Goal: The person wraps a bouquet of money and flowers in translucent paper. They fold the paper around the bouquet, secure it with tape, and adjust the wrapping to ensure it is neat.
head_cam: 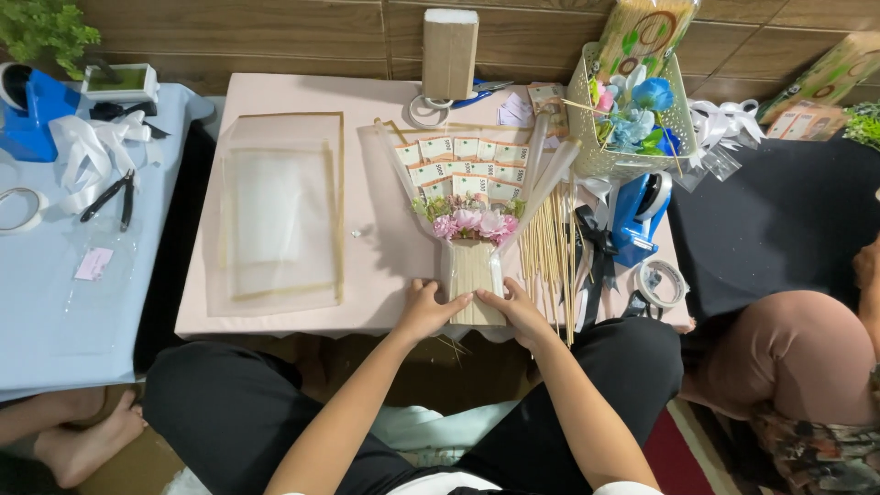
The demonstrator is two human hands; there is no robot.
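Note:
A bouquet (469, 197) of folded banknotes on sticks with pink flowers lies on the low pink table (367, 266), wrapped in clear film. My left hand (427, 312) and my right hand (519, 312) grip the bundled stick handle (474, 280) from both sides at the table's near edge.
Translucent gold-edged wrapping sheets (280, 215) lie left of the bouquet. Loose wooden skewers (550, 257) and black ribbon lie to the right, by a blue tape dispenser (639, 215) and a white basket (632, 119) of blue flowers. Another person's knee (797, 353) is at the right. Pliers (112, 197) rest on the blue side table.

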